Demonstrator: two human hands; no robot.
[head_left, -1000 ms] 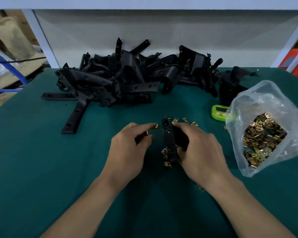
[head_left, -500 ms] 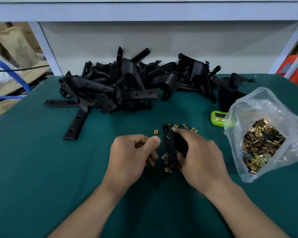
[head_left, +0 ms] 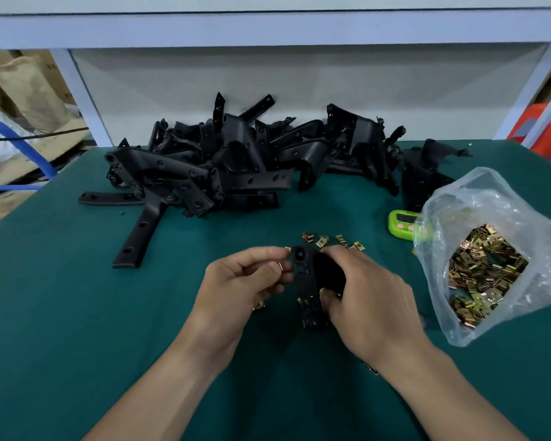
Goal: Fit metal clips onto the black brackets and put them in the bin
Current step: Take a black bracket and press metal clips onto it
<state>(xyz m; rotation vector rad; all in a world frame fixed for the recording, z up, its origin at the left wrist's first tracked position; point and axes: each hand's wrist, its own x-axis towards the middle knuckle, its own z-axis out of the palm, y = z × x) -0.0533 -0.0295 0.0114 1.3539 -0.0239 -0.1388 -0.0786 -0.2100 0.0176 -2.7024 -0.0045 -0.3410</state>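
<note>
My right hand grips a black bracket upright over the green mat, with brass clips showing near its lower end. My left hand pinches a small brass metal clip right against the bracket's top left edge. Several loose clips lie on the mat just beyond the hands. A big heap of black brackets fills the back of the table. A clear plastic bag of clips sits at the right. No bin is in view.
A green timer lies between the bracket heap and the bag. One long bracket sticks out toward the front left. The green mat ends at the left table edge; a white shelf frame stands behind.
My left hand picked a clip off the mat and brought it to the top of the bracket. The right hand kept hold of the bracket; the view tilted down slightly.
</note>
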